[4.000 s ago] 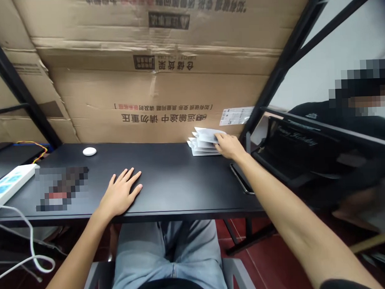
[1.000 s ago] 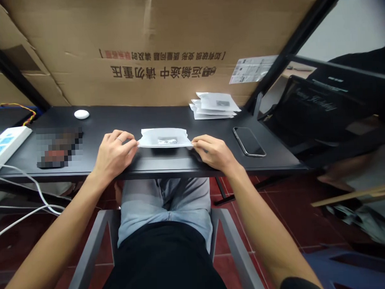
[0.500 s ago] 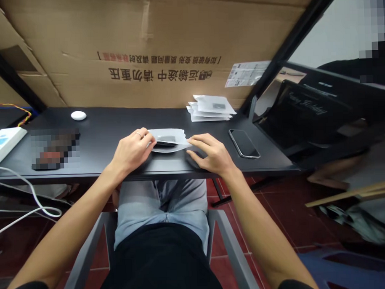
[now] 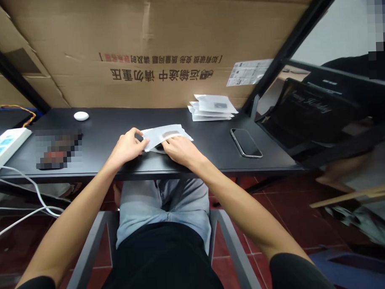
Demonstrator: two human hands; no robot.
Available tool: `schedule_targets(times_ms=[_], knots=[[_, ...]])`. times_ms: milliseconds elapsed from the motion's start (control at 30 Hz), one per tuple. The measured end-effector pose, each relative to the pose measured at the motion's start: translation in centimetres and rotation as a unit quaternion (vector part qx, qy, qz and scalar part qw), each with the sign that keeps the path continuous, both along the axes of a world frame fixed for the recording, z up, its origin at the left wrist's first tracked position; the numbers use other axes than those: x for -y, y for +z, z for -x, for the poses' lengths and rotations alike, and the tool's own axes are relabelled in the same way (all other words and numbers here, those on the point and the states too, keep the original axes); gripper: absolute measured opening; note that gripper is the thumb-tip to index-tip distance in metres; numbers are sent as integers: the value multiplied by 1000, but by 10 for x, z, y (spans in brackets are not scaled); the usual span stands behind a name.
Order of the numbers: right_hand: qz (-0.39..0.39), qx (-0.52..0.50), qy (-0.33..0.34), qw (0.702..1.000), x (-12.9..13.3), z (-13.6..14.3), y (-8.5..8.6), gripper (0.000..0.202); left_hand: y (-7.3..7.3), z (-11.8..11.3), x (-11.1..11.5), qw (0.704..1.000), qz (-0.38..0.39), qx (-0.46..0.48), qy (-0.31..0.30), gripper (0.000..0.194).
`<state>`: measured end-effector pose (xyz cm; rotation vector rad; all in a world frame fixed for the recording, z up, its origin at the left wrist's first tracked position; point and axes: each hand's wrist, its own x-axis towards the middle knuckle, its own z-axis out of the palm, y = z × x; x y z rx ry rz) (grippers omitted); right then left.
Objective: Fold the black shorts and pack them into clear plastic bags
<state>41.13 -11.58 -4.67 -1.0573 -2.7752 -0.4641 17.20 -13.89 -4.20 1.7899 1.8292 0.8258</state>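
Observation:
A white translucent pouch (image 4: pixel 154 135) lies on the desk in front of me, with a dark flat shape showing through it. My left hand (image 4: pixel 129 146) pinches its left edge between thumb and fingers. Bunched together, the fingers of my right hand (image 4: pixel 180 150) reach into the near side of the pouch. Its upper layer covers those fingertips, so what they grip is hidden. A bit of something black shows under the layer by my right fingers.
Similar white pouches (image 4: pixel 214 106) are stacked at the back right. A phone (image 4: pixel 246 142) lies right of my hands. Further left are a white oval object (image 4: pixel 81 116), a blurred-out dark item (image 4: pixel 58 149) and a power strip (image 4: pixel 7 146). Cardboard (image 4: pixel 163 31) stands behind the desk.
My right hand has moved left from the pouch's right end, and its fingers now reach into the pouch. My left hand has shifted slightly left, and the pouch lies at a tilt.

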Motion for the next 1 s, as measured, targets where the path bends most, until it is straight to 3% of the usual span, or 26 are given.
schedule_targets(times_ms=[100, 167, 300, 400, 500, 600, 700, 833, 900, 1000], knots=[[13, -21, 38, 999, -9, -4, 3, 36, -9, 5, -13, 991, 22, 126, -41, 42], [30, -81, 94, 992, -11, -12, 4, 34, -11, 9, -20, 991, -2, 131, -37, 40], [75, -258, 240, 933, 0, -38, 4, 34, -6, 33, -32, 998, -59, 15, -12, 26], [104, -323, 281, 898, 12, -63, 6, 37, 0, 61, -38, 992, -62, -105, 11, 24], [99, -332, 259, 902, 16, -89, 3, 40, 7, 78, -39, 972, -49, -213, 90, 33], [77, -350, 199, 912, 9, -111, -9, 41, 15, 70, -37, 946, -88, -262, 168, 48], [87, -344, 117, 928, -1, -119, -24, 46, 15, 39, -38, 950, -108, -262, 131, 61], [129, -352, 31, 927, -4, -112, -34, 52, -1, -5, -52, 969, 24, -240, 54, 79], [158, -349, 23, 923, -1, -106, -32, 51, -11, -14, -62, 967, 86, -235, 51, 86], [200, -344, 28, 917, 7, -98, -26, 39, -19, -5, -81, 963, 111, -235, 65, 88]])
